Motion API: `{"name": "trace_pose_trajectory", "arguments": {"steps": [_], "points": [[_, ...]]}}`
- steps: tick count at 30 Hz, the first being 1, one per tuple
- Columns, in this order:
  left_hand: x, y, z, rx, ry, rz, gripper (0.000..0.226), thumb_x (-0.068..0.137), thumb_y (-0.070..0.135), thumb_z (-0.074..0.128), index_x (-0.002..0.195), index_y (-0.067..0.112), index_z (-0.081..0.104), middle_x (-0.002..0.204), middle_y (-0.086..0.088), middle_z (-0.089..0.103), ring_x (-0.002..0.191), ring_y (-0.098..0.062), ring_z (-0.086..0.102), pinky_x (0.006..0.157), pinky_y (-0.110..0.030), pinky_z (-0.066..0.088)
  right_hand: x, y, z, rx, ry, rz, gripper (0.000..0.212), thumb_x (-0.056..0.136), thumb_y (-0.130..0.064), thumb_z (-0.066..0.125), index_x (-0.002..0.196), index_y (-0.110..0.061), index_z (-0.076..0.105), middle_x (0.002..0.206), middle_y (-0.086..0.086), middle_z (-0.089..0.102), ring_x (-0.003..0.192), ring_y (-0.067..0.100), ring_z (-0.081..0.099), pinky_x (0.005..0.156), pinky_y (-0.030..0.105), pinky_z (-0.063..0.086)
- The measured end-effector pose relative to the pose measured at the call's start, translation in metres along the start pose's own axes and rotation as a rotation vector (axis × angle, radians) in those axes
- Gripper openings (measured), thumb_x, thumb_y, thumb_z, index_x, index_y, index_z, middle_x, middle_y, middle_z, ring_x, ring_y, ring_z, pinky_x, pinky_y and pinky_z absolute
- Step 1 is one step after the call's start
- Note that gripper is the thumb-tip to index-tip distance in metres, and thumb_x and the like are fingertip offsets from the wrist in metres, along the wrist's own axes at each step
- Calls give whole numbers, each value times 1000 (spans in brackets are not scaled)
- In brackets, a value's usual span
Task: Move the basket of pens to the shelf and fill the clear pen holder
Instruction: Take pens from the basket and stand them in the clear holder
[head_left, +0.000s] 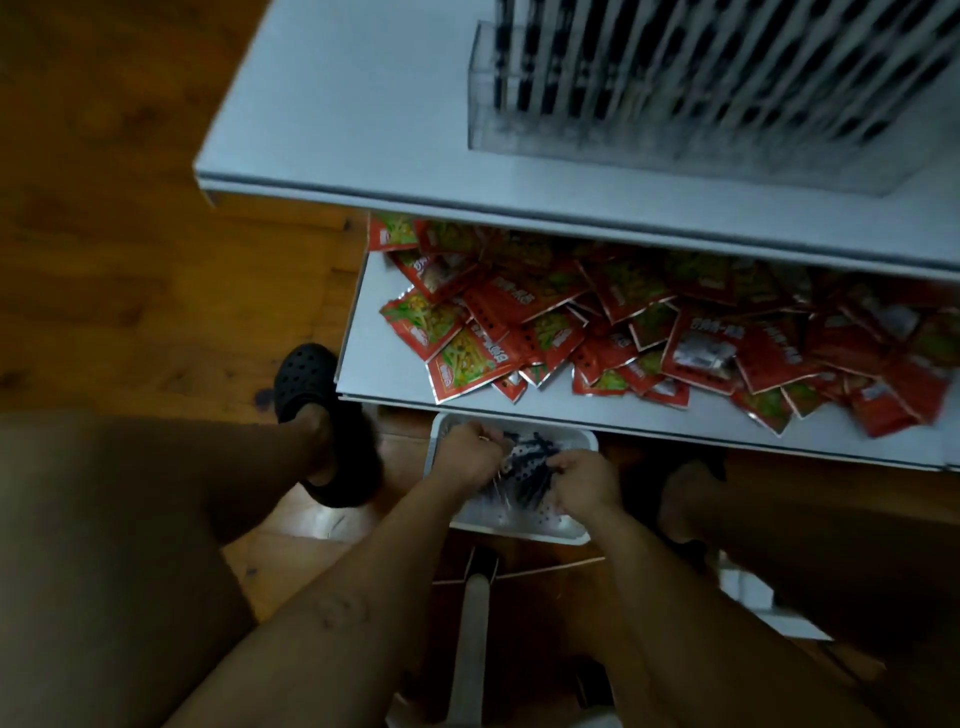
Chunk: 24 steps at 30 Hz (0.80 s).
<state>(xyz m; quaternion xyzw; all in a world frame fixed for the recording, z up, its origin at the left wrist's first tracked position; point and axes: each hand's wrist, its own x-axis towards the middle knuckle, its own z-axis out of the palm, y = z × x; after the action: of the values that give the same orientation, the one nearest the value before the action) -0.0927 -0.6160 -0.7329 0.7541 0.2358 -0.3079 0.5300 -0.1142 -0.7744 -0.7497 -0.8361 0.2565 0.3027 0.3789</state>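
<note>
- Basket of pens: white, low down, directly under both hands, just nearer than the lower shelf's front edge.
- Left hand: inside the basket, fingers curled at one end of the dark pens; actual grip too blurred to tell.
- Right hand: close beside the left, fingers curled round the other end of the pens.
- Clear pen holder: far beyond the hands on the upper shelf, dark upright rows inside, blurred.
- Red packets: heaped on the lower shelf, just beyond the hands.
- Black clog: left of the left hand, on the wooden floor.
</note>
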Motion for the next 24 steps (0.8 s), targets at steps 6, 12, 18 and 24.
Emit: {"name": "trace_pose_trajectory", "arguments": {"steps": [6,12,18,24], "points": [[-59,60,-27,-50,36,214,8,90,20,65,86,14,60,76,-5,63,64,-13,60,57,-19,44,-63,-47,-46,220,123,-219,22,85,1,63,102,-9,53,70,15,65,47,21,63,46,30,53],[-108,111,-55,-89,119,425,6,91,17,63,94,13,60,76,0,61,72,-16,57,56,-21,44,-111,-84,-86,322,224,-404,8,86,-11,69,81,-9,63,69,13,67,44,19,60,45,31,53],[-137,156,-80,-71,169,598,1,90,22,64,90,20,64,87,-7,70,72,-16,61,71,-34,50,-144,-123,-123,200,330,-571,11,85,-18,62,75,-17,66,61,7,66,50,17,54,54,29,45],[-146,199,-108,80,287,689,15,91,35,60,100,24,64,87,1,68,76,-17,64,68,-33,51,-180,-165,-180,177,365,-694,11,83,-22,74,79,-18,64,72,1,68,42,9,57,42,23,46]]}}
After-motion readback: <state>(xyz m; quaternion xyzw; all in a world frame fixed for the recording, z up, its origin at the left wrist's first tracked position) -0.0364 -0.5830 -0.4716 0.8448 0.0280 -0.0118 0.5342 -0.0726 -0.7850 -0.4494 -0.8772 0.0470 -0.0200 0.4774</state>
